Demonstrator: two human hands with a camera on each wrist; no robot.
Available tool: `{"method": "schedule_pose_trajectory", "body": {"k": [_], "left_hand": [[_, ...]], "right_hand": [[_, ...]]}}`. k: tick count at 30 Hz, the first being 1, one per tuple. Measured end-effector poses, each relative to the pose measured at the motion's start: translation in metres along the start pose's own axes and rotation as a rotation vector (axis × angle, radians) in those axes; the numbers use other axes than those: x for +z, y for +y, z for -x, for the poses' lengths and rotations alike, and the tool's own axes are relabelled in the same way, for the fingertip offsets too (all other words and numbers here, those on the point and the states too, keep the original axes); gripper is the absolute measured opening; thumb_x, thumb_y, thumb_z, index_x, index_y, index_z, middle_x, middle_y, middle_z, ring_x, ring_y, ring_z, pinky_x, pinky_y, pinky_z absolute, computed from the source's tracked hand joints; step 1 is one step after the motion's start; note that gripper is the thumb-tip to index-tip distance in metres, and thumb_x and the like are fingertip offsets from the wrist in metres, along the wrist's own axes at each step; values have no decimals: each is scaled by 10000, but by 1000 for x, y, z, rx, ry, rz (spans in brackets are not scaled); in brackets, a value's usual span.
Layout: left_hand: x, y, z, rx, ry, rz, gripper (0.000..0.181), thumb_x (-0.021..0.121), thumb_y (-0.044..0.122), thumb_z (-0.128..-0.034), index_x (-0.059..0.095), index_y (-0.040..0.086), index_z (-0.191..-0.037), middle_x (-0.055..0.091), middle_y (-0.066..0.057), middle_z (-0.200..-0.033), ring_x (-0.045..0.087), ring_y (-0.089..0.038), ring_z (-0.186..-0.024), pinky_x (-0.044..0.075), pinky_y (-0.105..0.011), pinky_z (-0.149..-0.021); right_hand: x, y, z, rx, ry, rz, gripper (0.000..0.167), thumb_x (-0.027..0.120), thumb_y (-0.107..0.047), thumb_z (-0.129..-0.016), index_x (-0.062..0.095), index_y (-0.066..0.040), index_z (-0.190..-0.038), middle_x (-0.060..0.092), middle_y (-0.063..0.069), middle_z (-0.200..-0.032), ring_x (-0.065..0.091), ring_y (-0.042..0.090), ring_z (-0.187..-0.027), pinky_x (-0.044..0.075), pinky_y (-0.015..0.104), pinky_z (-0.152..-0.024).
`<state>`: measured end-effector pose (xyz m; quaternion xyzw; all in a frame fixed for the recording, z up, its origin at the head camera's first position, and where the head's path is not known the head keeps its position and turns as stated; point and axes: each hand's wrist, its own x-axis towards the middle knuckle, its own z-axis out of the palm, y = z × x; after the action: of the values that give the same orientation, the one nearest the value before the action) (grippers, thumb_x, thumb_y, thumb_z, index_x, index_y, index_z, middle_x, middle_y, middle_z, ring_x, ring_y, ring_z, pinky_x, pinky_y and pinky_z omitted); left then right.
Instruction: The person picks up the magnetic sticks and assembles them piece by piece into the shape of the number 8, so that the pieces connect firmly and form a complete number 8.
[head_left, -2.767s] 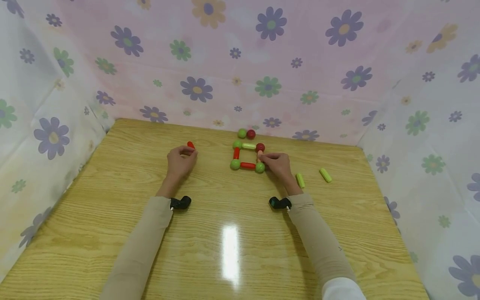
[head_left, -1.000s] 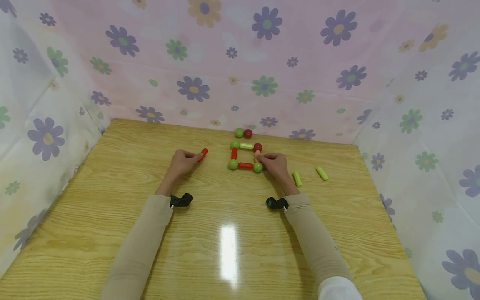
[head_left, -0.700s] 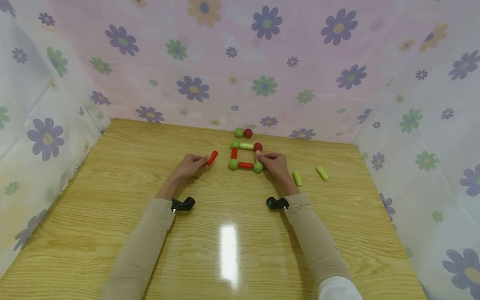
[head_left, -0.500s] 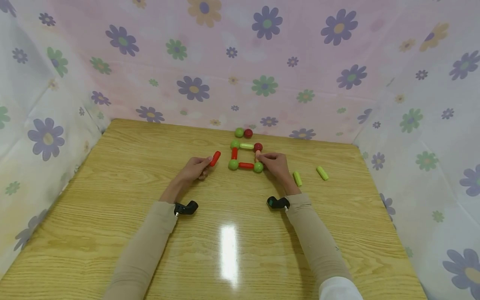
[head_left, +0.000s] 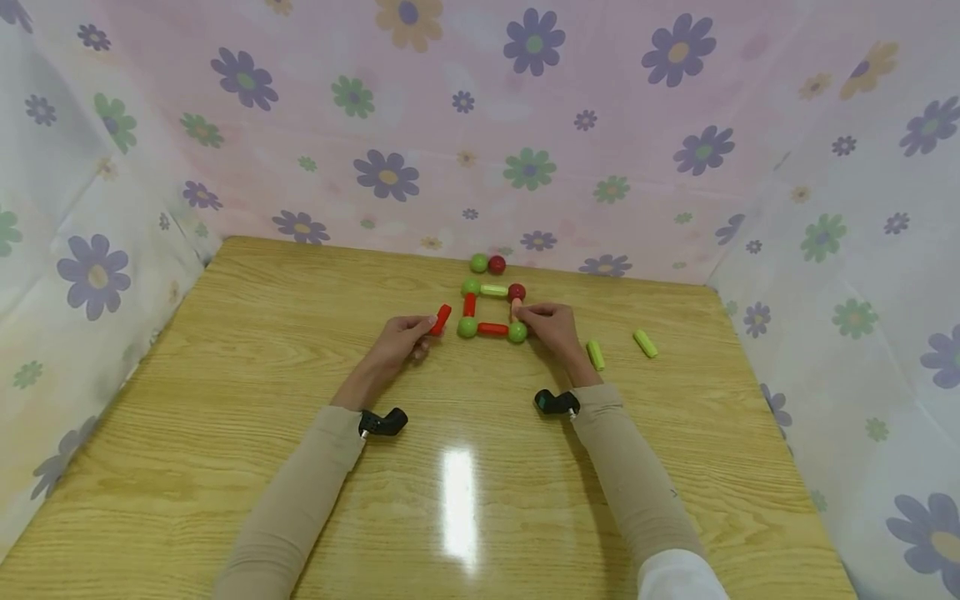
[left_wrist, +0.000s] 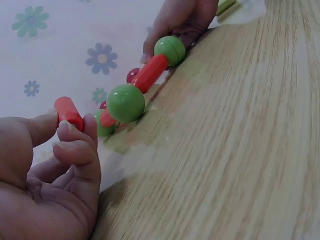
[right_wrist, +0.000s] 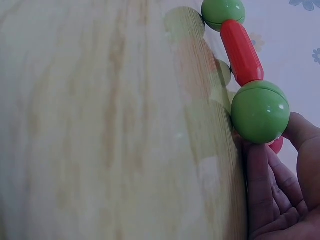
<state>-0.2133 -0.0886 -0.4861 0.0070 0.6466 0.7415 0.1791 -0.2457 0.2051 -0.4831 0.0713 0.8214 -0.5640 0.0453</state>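
My left hand (head_left: 401,340) pinches a short red rod (head_left: 441,320) between thumb and fingertips, just left of a square of toy rods and balls. In the left wrist view this rod (left_wrist: 69,113) is tilted and apart from the square. My right hand (head_left: 552,327) pinches the square's right side, a salmon-coloured rod (head_left: 516,306) partly hidden by the fingers. The square has a green ball (head_left: 467,327) at the near left, another green ball (right_wrist: 260,112) at the near right and a dark red ball (head_left: 517,292) at the far right. A red rod (head_left: 492,329) forms its near side.
Behind the square, a loose green ball (head_left: 479,263) and a dark red ball (head_left: 497,265) sit side by side. Two yellow-green rods lie right of the right hand, a nearer rod (head_left: 596,355) and a farther rod (head_left: 645,343). Flowered cloth (head_left: 465,125) encloses the wooden table (head_left: 337,517).
My left hand has picked up the red rod from the left and carried it rightward, close to the square. The right hand keeps its hold on the square's right side.
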Motion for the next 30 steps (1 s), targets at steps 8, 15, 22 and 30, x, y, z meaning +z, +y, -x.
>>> {"method": "schedule_pose_trajectory", "body": {"k": [8, 15, 22, 30], "left_hand": [[1, 3, 6, -53, -92, -67, 381, 465, 145, -1098, 554, -168, -1298, 658, -70, -945, 526, -66, -648, 453, -168, -558], [6, 0, 11, -101, -130, -114, 350, 548, 136, -1060, 598, -149, -1257, 687, -33, -852, 536, -67, -600, 456, -173, -531], [18, -6, 12, -142, -143, -65, 381, 569, 116, -1046, 538, -133, -1333, 653, -37, -820, 561, -73, -605, 484, -180, -527], [27, -8, 8, -134, -153, -45, 391, 570, 80, -1037, 519, -151, -1348, 685, -68, -882, 587, -79, -630, 511, -180, -551]], "right_hand": [[1, 1, 0, -1, 0, -2, 428, 754, -360, -927, 743, -11, -1174, 720, 175, -1145, 664, 65, -795, 534, 182, -726], [2, 1, 0, -21, 13, -13, 408, 757, -346, -928, 751, -8, -1158, 724, 178, -1135, 655, 72, -820, 534, 185, -718], [2, 1, 0, -21, 11, -15, 390, 753, -327, -935, 752, 1, -1148, 728, 176, -1116, 658, 64, -791, 539, 188, -711], [2, 0, 1, -35, 8, -34, 388, 754, -324, -933, 755, 5, -1138, 730, 164, -1092, 655, 62, -779, 533, 187, -698]]}}
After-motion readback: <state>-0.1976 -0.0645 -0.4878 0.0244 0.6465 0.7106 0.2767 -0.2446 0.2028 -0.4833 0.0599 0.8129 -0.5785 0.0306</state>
